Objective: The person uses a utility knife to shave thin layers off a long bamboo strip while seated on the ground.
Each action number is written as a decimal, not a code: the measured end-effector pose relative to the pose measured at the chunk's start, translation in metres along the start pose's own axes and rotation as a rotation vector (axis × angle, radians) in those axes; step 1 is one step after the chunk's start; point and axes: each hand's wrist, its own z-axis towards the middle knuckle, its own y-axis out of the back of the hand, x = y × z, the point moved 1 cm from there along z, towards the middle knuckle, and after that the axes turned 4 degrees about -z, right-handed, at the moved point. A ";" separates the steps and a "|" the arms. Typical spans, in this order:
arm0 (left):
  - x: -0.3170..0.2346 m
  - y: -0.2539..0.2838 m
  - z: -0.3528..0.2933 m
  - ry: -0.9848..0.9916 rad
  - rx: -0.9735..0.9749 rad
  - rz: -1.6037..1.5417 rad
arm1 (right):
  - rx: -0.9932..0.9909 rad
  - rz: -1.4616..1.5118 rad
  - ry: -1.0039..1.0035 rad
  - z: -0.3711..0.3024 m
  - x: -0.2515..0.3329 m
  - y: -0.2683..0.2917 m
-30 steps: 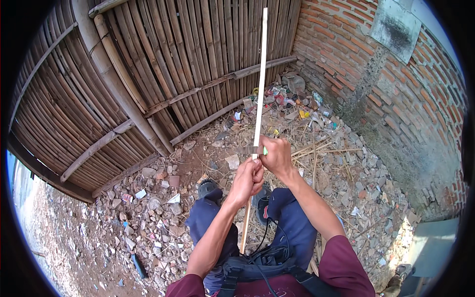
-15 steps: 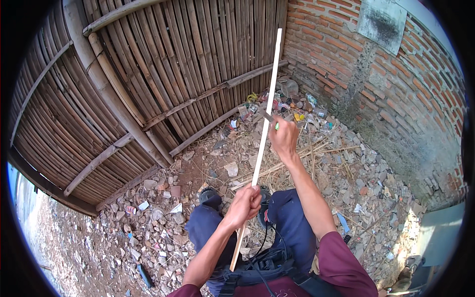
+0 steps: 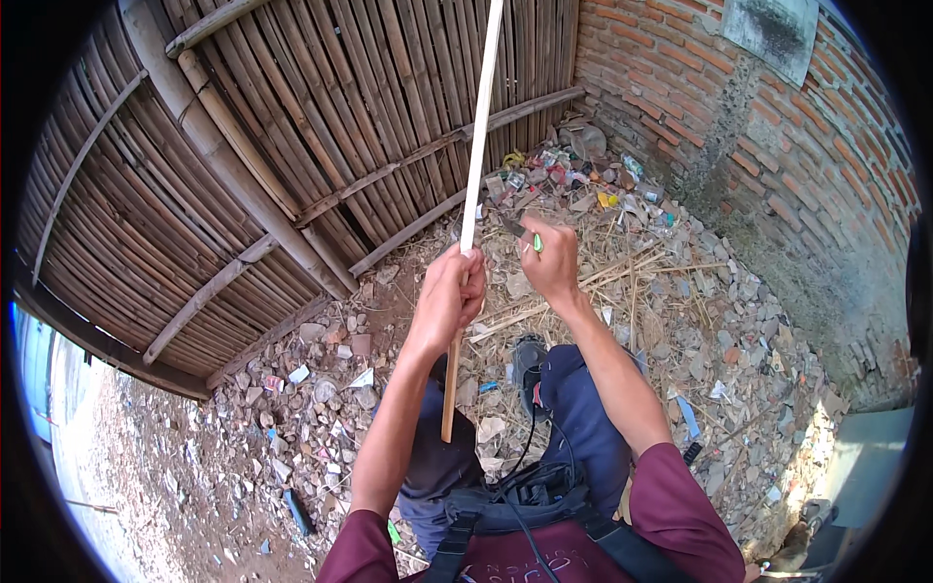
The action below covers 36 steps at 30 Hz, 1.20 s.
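Observation:
A long, pale strip of bamboo or wood point(image 3: 481, 126) stands out ahead of me, its far end running past the upper edge of the picture. My left hand point(image 3: 447, 299) is wrapped around it below the middle, and its brownish lower end hangs over my left leg. To the right, my right hand point(image 3: 554, 262) grips a knife whose handle shows a bit of green. Its dark blade point(image 3: 513, 227) points up and left toward the strip, with a gap between them. My fingers hide most of the handle.
A bamboo slat wall point(image 3: 389, 107) rises at the left and a brick wall point(image 3: 777, 194) at the right. Litter point(image 3: 583, 180) lies in their corner. Stones and dry straw-like shavings point(image 3: 622, 282) cover the ground. A black strap pack point(image 3: 515, 510) with cables sits at my waist.
My left hand has moved forward and left, carrying the strip farther away. The knife blade, at the strip before, is now apart from it on the right.

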 end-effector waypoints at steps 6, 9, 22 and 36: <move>-0.004 0.000 -0.014 0.052 0.043 0.000 | 0.051 0.007 0.042 -0.007 0.011 0.002; 0.001 -0.012 -0.024 0.107 -0.014 0.077 | 0.036 0.037 0.097 -0.007 0.020 0.002; 0.004 -0.029 -0.043 0.074 0.030 0.355 | 0.062 0.030 0.068 -0.011 0.024 0.006; 0.013 -0.018 -0.041 0.250 0.137 -0.304 | 0.066 0.062 0.171 -0.022 0.034 0.004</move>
